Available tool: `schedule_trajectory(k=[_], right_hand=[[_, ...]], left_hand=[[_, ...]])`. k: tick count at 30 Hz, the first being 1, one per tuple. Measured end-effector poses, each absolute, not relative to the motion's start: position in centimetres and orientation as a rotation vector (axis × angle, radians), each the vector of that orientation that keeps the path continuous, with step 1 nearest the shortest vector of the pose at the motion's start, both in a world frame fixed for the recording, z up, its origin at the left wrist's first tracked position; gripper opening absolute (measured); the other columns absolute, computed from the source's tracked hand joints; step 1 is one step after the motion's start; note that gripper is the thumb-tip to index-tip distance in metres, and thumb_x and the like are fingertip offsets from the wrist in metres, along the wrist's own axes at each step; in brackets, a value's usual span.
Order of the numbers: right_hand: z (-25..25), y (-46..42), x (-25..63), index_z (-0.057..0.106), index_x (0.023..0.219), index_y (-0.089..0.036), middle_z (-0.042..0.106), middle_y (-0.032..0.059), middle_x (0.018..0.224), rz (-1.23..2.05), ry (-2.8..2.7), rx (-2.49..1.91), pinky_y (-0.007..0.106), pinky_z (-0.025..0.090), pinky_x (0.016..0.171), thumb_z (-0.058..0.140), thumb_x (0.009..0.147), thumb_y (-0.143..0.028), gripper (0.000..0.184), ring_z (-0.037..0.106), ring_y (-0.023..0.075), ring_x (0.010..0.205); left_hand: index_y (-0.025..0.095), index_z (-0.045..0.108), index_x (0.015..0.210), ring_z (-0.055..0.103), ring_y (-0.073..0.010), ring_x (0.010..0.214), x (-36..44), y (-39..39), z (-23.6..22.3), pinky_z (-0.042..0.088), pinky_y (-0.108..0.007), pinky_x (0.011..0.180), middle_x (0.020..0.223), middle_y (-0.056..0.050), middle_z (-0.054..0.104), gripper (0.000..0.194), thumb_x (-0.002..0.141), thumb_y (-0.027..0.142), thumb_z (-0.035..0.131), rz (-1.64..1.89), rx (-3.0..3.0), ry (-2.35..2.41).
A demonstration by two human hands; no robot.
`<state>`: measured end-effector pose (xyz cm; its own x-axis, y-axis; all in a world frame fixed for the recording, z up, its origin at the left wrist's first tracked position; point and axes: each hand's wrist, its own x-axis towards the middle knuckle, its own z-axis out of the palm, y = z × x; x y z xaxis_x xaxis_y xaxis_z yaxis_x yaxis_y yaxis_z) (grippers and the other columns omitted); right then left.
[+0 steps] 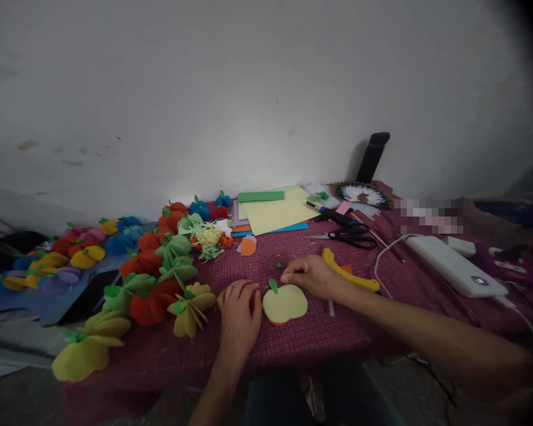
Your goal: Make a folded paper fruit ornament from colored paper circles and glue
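A pale yellow paper pumpkin cutout (285, 303) with a green paper leaf (273, 286) at its top lies flat on the table, an orange edge showing beneath it. My left hand (240, 307) rests on the cloth just left of the cutout, thumb a little apart, holding nothing I can see. Above the cutout's upper right side, my right hand (313, 277) has thumb and fingertips pinched together; whatever may be between them is too small to make out. A tiny green scrap (281, 265) lies near those fingertips.
Folded paper pumpkins (175, 269) crowd the left side. Behind are coloured paper sheets (273, 213) and paper shreds (211, 239). To the right lie black scissors (349, 236), a box cutter (331, 214), a yellow curved tool (349, 273) and a white power bank (455, 266) with cables.
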<state>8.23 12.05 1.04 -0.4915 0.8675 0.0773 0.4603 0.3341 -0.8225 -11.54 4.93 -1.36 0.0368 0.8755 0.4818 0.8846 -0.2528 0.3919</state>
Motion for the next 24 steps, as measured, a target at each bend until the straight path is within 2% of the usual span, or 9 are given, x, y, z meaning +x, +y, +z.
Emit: schedule_trajectory(k=[4, 6, 9, 13, 17, 20, 24], right_hand=[[2.2, 15.7, 5.1, 0.070, 0.073, -0.019, 0.067, 0.0032, 0.066, 0.472, -2.423, -1.270, 0.025, 0.037, 0.058, 0.054, 0.080, -0.048, 0.034, 0.058, 0.0158, 0.063], [3.5, 18.2, 2.6, 0.070, 0.077, -0.018, 0.069, 0.0067, 0.074, 0.338, -2.477, -1.279, 0.026, 0.039, 0.064, 0.054, 0.081, -0.048, 0.034, 0.061, 0.0189, 0.072], [5.4, 22.1, -1.5, 0.067, 0.095, -0.020, 0.068, 0.0069, 0.097, 0.273, -2.467, -1.233, 0.028, 0.039, 0.079, 0.053, 0.084, -0.036, 0.024, 0.059, 0.0213, 0.094], [6.7, 25.9, -6.2, 0.060, 0.110, -0.017, 0.062, 0.0085, 0.113, 0.225, -2.452, -1.207, 0.033, 0.036, 0.092, 0.050, 0.087, -0.029, 0.028, 0.053, 0.0227, 0.107], [6.1, 27.7, -8.9, 0.054, 0.113, -0.016, 0.056, 0.0087, 0.116, 0.270, -2.455, -1.255, 0.042, 0.044, 0.086, 0.051, 0.088, -0.031, 0.030, 0.055, 0.0215, 0.101], [5.7, 28.0, -9.5, 0.054, 0.112, -0.018, 0.055, 0.0070, 0.114, 0.352, -2.434, -1.300, 0.039, 0.049, 0.080, 0.051, 0.088, -0.030, 0.027, 0.057, 0.0188, 0.095], [7.0, 28.5, -8.4, 0.053, 0.112, -0.017, 0.055, 0.0072, 0.114, 0.413, -2.265, -1.359, 0.039, 0.049, 0.079, 0.051, 0.088, -0.030, 0.028, 0.057, 0.0189, 0.094]], left_hand=[[0.022, 0.062, 0.094, 0.053, -0.0223, 0.098, -11.5, 5.0, -1.3, 0.035, -0.042, 0.086, 0.100, -0.006, 0.063, 0.020, 0.083, 0.019, 0.046, -1.006, -2.247, -1.918], [0.021, 0.062, 0.094, 0.053, -0.0227, 0.097, -11.5, 4.9, -1.2, 0.035, -0.043, 0.086, 0.100, -0.006, 0.063, 0.021, 0.082, 0.019, 0.046, -1.006, -2.242, -1.912], [0.021, 0.062, 0.095, 0.053, -0.0234, 0.098, -11.5, 4.8, -1.1, 0.035, -0.044, 0.086, 0.100, -0.006, 0.064, 0.021, 0.082, 0.018, 0.046, -1.014, -2.241, -1.900], [0.021, 0.062, 0.096, 0.053, -0.0232, 0.097, -11.5, 4.8, -1.4, 0.035, -0.044, 0.086, 0.100, -0.006, 0.064, 0.021, 0.082, 0.017, 0.047, -1.049, -2.251, -1.901], [0.022, 0.062, 0.096, 0.053, -0.0227, 0.097, -11.6, 5.0, -1.8, 0.035, -0.044, 0.086, 0.101, -0.005, 0.064, 0.021, 0.081, 0.016, 0.048, -1.085, -2.263, -1.929], [0.023, 0.062, 0.096, 0.053, -0.0228, 0.098, -11.7, 5.0, -2.0, 0.035, -0.044, 0.086, 0.102, -0.004, 0.063, 0.021, 0.081, 0.016, 0.049, -1.115, -2.269, -1.954], [0.024, 0.061, 0.096, 0.052, -0.0229, 0.100, -11.6, 4.8, -2.2, 0.035, -0.045, 0.088, 0.104, -0.005, 0.062, 0.021, 0.082, 0.018, 0.048, -1.139, -2.290, -1.976]])
